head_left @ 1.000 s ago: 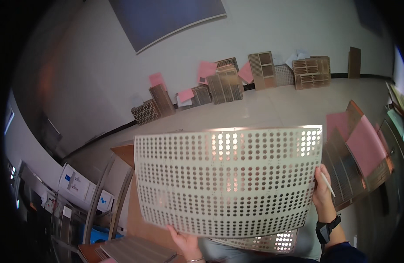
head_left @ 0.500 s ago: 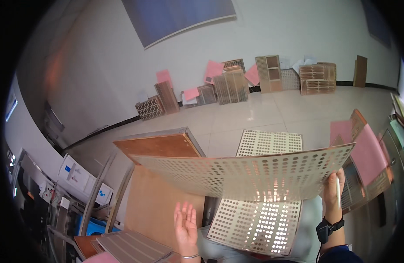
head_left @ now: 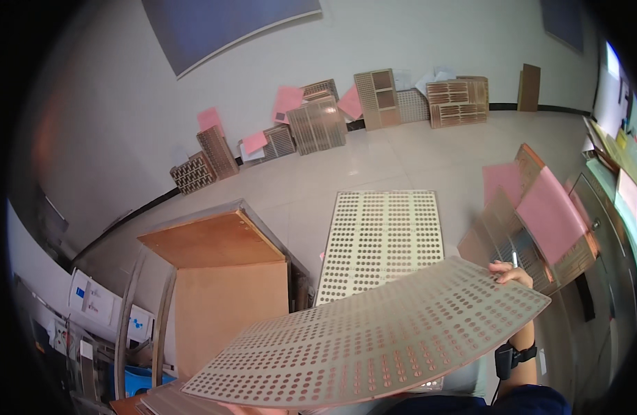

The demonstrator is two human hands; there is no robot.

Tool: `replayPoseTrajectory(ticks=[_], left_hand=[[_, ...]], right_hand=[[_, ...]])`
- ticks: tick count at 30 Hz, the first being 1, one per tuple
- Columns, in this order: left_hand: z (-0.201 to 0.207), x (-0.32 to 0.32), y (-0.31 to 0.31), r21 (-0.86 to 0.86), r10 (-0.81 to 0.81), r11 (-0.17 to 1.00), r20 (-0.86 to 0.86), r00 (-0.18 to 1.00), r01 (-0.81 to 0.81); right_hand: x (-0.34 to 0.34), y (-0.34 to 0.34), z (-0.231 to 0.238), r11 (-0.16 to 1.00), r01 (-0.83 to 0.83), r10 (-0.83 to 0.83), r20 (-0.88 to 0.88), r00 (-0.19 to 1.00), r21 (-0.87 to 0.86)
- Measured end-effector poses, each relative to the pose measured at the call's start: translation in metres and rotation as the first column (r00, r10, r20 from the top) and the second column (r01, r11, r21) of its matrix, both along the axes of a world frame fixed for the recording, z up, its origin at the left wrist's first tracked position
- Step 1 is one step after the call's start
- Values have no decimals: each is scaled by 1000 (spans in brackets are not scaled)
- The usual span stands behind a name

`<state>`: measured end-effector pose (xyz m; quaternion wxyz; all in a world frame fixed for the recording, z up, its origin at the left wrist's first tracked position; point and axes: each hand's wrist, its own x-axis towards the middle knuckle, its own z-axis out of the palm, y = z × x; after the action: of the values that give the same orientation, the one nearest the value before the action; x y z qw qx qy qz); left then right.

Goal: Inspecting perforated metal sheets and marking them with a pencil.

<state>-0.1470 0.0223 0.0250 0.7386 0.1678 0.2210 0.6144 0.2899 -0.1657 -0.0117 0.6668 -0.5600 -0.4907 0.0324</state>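
Observation:
A large thin panel (head_left: pixel 373 339) with rows of round dots slants across the front of the view, bowed slightly. My right hand (head_left: pixel 513 274) grips its far right edge, and a slim white pen (head_left: pixel 515 259) sticks up between the fingers. Of my left hand (head_left: pixel 237 409) only a sliver shows below the panel's near left edge; its fingers are hidden. Behind the held panel stands a similar dotted panel (head_left: pixel 380 242), its lower part covered. My right wrist wears a black band with a small device (head_left: pixel 506 361).
To the left is a brown wooden box-like stand (head_left: pixel 228 297) beside metal rails (head_left: pixel 128 311). Several patterned panels (head_left: pixel 318 126) with pink sheets lean along the far wall. At right, more panels with a pink sheet (head_left: pixel 557 218) lean by a dark cabinet (head_left: pixel 602 228).
The held panel has swung down toward me and lies flatter. My left hand, open and apart from it before, is now mostly hidden at its near left edge. The view has shifted right.

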Motion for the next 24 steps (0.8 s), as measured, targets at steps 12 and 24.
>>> replayPoseTrajectory(ticks=[12, 24], left_hand=[[-11, 1, -43, 29, -27, 999, -455, 890, 45], [-40, 3, -1, -220, -147, 973, -345, 927, 73]], right_hand=[[-23, 12, -15, 999, -13, 23, -312, 950, 34], [-27, 56, -22, 811, -223, 506, -840, -196, 541]])
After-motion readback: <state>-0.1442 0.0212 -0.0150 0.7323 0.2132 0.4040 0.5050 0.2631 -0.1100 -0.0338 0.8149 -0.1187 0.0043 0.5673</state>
